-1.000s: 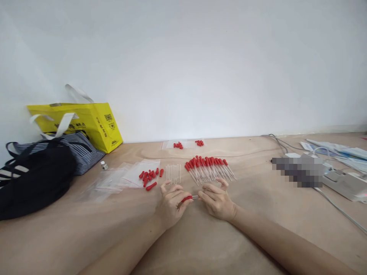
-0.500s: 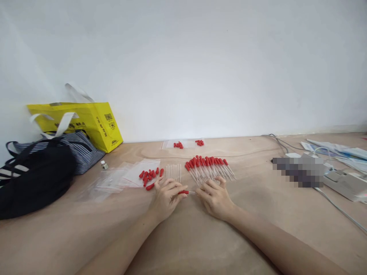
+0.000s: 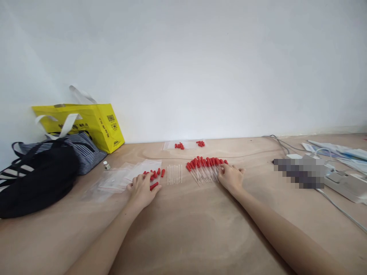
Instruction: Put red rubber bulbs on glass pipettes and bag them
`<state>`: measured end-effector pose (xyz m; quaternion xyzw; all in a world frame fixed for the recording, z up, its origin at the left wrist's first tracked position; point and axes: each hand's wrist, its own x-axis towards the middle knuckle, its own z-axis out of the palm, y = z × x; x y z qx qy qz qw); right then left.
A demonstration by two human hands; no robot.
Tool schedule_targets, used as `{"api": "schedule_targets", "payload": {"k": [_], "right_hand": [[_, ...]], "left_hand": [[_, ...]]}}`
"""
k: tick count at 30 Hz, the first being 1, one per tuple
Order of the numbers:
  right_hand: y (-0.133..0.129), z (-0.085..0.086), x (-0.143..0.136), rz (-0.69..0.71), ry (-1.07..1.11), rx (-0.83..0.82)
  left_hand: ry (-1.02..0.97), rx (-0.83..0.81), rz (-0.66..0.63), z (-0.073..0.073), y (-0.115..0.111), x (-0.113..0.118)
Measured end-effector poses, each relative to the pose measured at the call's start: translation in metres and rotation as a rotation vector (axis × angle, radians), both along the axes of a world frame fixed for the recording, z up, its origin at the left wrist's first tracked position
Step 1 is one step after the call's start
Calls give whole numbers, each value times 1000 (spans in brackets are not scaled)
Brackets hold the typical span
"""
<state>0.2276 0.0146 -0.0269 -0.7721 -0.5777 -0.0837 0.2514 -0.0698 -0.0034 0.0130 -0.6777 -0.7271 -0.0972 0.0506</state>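
A loose red bulb [image 3: 154,186] lies on the bench [image 3: 183,233] just beside the thumb of the left hand [image 3: 142,189], in the gap between thumb and fingers. It is slanted, with its long axis running mostly left to right and its right end a little farther. The left hand is held spread over the near left side of the pile of red bulbs [image 3: 155,174], part of which is covered by it. To the right of the pile, clear tubes [image 3: 174,174] are laid side by side, long axes near to far, and are placed closer to the left hand than to the right hand [image 3: 231,177]. The right hand is set at the right end of the red-capped droppers [image 3: 202,162], thumb and fingertips drawn close together; whether a dropper is pinched there cannot be told.
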Motion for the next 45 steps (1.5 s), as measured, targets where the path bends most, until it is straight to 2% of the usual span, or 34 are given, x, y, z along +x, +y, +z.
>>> {"api": "schedule_targets", "payload": {"k": [6,11,14,18,21,26,32,37,40,42,45], "right_hand": [[2,-5,1,7,-1,-23],[-4,-1,-8,78,-22,139],[-11,6,-33,212,-45,169],[-10,17,-82,334,-45,54],[1,24,-114,291,-40,-112],[26,24,-136,241,-15,-187],[34,21,-137,250,-26,-228],[20,31,-133,313,-37,-186],[1,33,-115,401,-28,-130],[-13,27,-93,482,-4,-99],[-35,11,-55,766,121,47]], "left_hand": [[8,-13,-37,5,-2,-3],[-8,-51,-54,4,-1,-3],[7,-62,-59,1,1,-3],[65,-10,-85,1,0,-1],[103,44,-116,2,-4,3],[119,53,-158,3,-9,9],[50,68,-207,1,-8,14],[-38,120,-324,-7,-9,21],[-118,141,-442,-14,-13,26],[-174,150,-497,-19,-16,31],[-239,153,-553,-23,-20,40]]}}
